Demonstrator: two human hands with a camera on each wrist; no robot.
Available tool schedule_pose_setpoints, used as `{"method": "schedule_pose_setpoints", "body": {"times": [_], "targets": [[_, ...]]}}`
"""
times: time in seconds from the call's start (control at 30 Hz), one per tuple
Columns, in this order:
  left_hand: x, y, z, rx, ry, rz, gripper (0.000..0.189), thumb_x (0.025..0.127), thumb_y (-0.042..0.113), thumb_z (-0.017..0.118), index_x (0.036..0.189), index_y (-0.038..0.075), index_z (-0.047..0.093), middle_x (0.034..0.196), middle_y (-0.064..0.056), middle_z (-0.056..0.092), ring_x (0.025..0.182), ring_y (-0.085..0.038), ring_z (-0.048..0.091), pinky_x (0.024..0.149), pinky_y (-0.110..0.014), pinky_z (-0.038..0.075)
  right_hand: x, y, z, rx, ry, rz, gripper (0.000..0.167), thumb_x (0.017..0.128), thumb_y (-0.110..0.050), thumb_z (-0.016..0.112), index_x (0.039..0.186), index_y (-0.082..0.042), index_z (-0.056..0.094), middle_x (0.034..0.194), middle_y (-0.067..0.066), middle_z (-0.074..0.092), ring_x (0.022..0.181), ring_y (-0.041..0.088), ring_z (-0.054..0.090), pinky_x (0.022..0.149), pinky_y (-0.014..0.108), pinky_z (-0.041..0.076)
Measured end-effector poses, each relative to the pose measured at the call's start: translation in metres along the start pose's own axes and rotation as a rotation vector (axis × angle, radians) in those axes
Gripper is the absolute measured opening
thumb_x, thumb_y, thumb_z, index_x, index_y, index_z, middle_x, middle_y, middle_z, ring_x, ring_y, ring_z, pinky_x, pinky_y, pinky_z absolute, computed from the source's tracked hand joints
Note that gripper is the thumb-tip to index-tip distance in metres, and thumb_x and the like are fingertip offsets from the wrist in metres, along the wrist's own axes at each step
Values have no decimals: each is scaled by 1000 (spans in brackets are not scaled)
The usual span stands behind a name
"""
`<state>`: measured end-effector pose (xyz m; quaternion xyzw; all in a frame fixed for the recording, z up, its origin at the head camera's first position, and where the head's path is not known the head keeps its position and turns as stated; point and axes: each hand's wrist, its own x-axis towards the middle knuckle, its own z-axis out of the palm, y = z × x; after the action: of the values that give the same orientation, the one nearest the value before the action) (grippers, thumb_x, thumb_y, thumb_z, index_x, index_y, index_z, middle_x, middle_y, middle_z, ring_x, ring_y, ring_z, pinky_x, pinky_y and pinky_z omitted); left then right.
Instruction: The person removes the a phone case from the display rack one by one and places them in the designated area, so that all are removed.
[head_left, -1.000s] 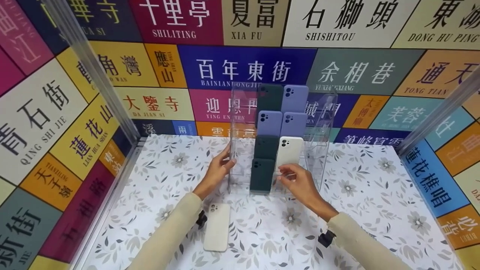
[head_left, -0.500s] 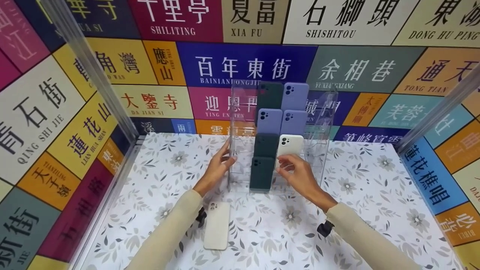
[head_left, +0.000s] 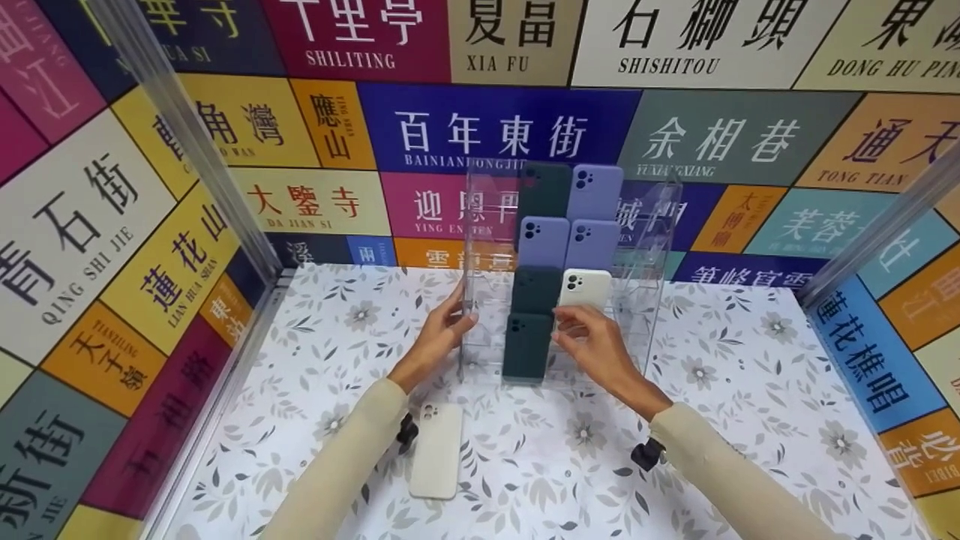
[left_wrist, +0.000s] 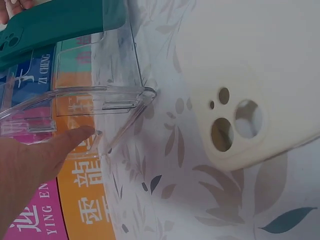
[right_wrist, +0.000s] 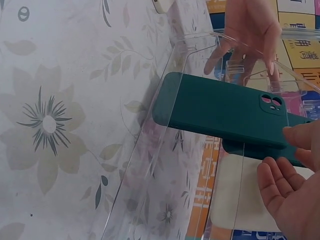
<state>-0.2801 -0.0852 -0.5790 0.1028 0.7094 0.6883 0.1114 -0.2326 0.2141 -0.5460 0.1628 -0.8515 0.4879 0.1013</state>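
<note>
In the head view, a clear tiered stand (head_left: 480, 345) holds phone cases. My left hand (head_left: 435, 341) rests against its left side; in the right wrist view this hand's fingers are spread behind the clear panel. A white phone case (head_left: 589, 285) leans in the right column. Over its lower part is my right hand (head_left: 596, 341), with loosely bent fingertips by its left edge; in the right wrist view a gap shows between thumb and fingers. Just left stands a dark green phone case (head_left: 526, 349), bottom of its column. Another green case (head_left: 534, 289) is behind it.
Higher on the stand are several purple cases (head_left: 544, 240) and one dark green case (head_left: 546, 187). A second cream phone case (head_left: 436, 457) lies on the flower-patterned tabletop (head_left: 697, 375), beside my left forearm. Printed sign panels (head_left: 502, 127) wall the back and sides.
My right hand has moved slightly upward along the white case, covering more of its lower part. My left hand stays at the stand's side; the cases keep their places.
</note>
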Motion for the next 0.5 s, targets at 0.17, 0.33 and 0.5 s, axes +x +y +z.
{"method": "schedule_pose_setpoints", "body": {"times": [0.17, 0.33, 0.5], "targets": [[1, 0, 1, -10, 18, -10, 77, 110, 16, 61, 177, 27, 23, 164, -25, 48, 143, -41, 56, 120, -67, 42, 2, 0, 2, 17, 10, -1, 36, 97, 4, 81, 132, 2, 75, 119, 17, 73, 105, 32, 74, 95, 48, 62], [2, -2, 0, -12, 27, -13, 77, 110, 15, 62, 176, 26, 25, 163, -26, 49, 143, -42, 56, 119, -68, 42, 4, 0, 3, 9, -3, 10, 38, 97, 3, 82, 134, 2, 74, 120, 15, 73, 107, 32, 73, 96, 49, 62], [1, -2, 0, -36, 18, -11, 77, 110, 14, 63, 176, 24, 24, 163, -27, 49, 144, -43, 55, 118, -69, 43, 5, 1, 2, 1, -6, 11, 39, 97, 2, 82, 135, 2, 73, 119, 15, 72, 108, 32, 72, 96, 48, 61]]}}
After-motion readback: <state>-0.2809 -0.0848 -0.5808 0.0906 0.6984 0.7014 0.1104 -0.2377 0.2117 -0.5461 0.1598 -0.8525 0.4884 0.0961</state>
